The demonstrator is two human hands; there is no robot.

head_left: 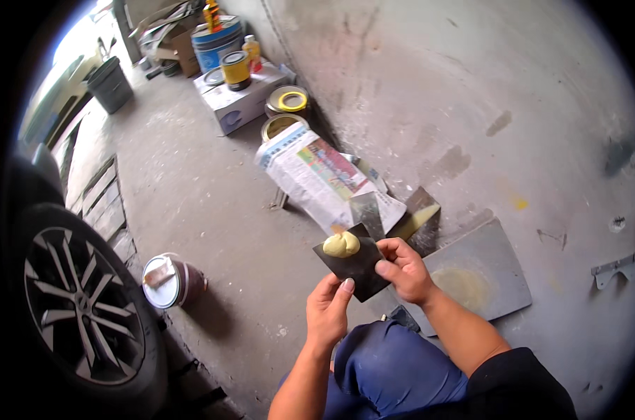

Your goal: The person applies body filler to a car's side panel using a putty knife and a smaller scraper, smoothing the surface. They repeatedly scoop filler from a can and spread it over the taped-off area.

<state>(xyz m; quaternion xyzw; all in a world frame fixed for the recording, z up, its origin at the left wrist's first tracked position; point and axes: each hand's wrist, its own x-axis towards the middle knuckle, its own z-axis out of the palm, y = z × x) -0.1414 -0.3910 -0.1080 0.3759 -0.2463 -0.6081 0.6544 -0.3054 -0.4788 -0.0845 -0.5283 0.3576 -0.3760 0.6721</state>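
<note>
A thin, dark square spreader plate (360, 274) is held between my two hands, a lump of pale yellow putty (341, 244) resting on its far left part. My left hand (328, 308) pinches the near corner with its thumb on top. At the right corner, the fingers of my right hand (405, 271) are closed on the plate's edge. Just beyond, a greyish flat blade (366, 211) shows in front of the newspaper (324, 170); I cannot tell what it rests on. To the right, a dark panel (419, 222) bears a yellowish smear.
A grey board (508, 274) with a yellowish stain lies right of my knees. Left stand a lidded pail (191, 281) and a car wheel (86, 301). Farther off are open cans (287, 100), a white box (242, 105), a blue drum (218, 45) and a dark bucket (110, 85).
</note>
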